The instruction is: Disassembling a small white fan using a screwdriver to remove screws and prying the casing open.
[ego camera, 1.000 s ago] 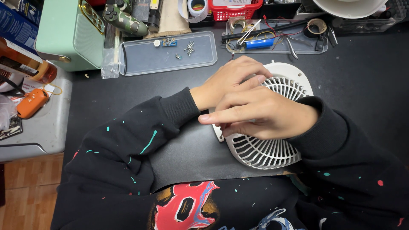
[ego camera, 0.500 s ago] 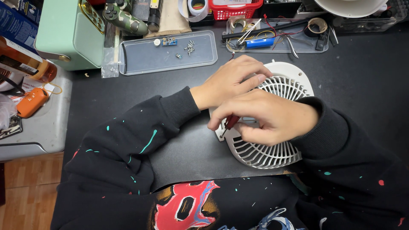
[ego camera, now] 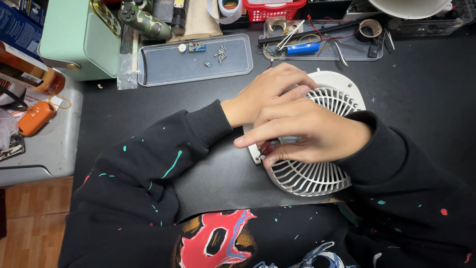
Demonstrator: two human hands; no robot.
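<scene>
A round white fan (ego camera: 307, 181) with a slatted grille lies flat on the black table. My left hand (ego camera: 267, 92) rests on its upper left part and holds it down. My right hand (ego camera: 317, 131) lies across the middle of the grille, over the left hand's fingers. Its thumb and fingers pinch a small dark red thing (ego camera: 264, 149) at the fan's left rim, and its index finger stretches out to the left. Most of that red thing is hidden by the fingers, so I cannot tell what it is.
Behind the fan a clear tray (ego camera: 163, 67) holds small screws (ego camera: 220, 51). A second tray (ego camera: 322, 55) holds a blue cylinder (ego camera: 302, 48), wires and tools. A mint green box (ego camera: 74, 39) stands at the back left. An orange object (ego camera: 35, 117) lies on a grey surface (ego camera: 49, 154).
My right hand's fingers curled in at the fan's left rim half a second ago, and its index finger now points left again. The left hand and the fan stay put.
</scene>
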